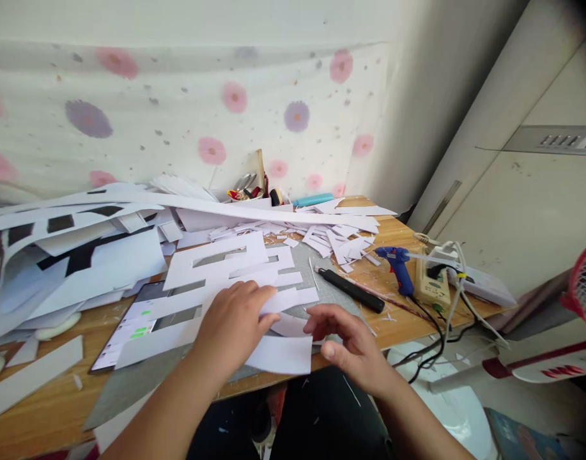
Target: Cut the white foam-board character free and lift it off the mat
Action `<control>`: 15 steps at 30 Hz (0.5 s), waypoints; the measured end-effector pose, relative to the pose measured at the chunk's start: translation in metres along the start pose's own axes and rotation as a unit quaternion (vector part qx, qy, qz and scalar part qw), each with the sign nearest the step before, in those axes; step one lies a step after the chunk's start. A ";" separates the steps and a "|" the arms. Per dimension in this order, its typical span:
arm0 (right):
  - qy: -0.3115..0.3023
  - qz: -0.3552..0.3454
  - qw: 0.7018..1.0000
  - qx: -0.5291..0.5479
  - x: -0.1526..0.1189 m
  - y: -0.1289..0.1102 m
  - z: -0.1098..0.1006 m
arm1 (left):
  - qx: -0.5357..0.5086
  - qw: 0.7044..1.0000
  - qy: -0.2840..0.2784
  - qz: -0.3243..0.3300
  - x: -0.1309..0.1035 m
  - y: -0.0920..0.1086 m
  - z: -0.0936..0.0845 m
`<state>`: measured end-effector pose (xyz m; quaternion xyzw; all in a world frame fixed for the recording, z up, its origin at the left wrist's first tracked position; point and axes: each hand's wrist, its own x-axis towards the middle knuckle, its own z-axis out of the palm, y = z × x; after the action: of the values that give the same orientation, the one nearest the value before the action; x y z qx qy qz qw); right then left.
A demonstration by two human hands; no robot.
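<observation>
Item: white paper piece point(280, 351), at the near edge of the table point(43, 421), under both your hands. Your left hand point(232, 326) lies flat on it, fingers spread, pressing down. Your right hand point(347, 342) sits at its right edge, fingers loosely curled; whether it pinches the paper is hard to tell. The piece is plain, rectangular, overlapping white cut-out strips point(216, 268) on a grey cutting mat point(130, 383). Container: a small tray point(254, 195) at the wall, holding scissors and what may be small tools. Nearby: black craft knife point(353, 291), blue glue gun point(398, 265).
</observation>
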<state>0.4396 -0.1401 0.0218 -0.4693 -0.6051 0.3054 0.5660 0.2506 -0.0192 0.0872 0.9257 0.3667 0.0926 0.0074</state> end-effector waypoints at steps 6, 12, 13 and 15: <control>0.050 0.151 0.987 0.036 0.000 0.019 0.012 | -0.036 0.999 0.000 -0.027 0.040 0.015 0.031; 0.098 0.193 0.974 0.065 -0.003 0.046 0.010 | -0.080 0.995 0.065 0.015 0.018 0.002 0.036; 0.101 0.183 0.977 0.039 -0.005 0.047 0.008 | -0.084 0.993 0.079 0.023 0.006 -0.006 0.034; 0.103 0.159 0.982 -0.026 -0.006 0.046 0.004 | -0.094 0.987 0.120 0.049 -0.024 -0.030 0.032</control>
<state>0.4453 -0.1282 -0.0225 -0.6028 -0.4690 0.3261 0.5571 0.2187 -0.0120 0.0496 0.9199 0.3091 0.2371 0.0457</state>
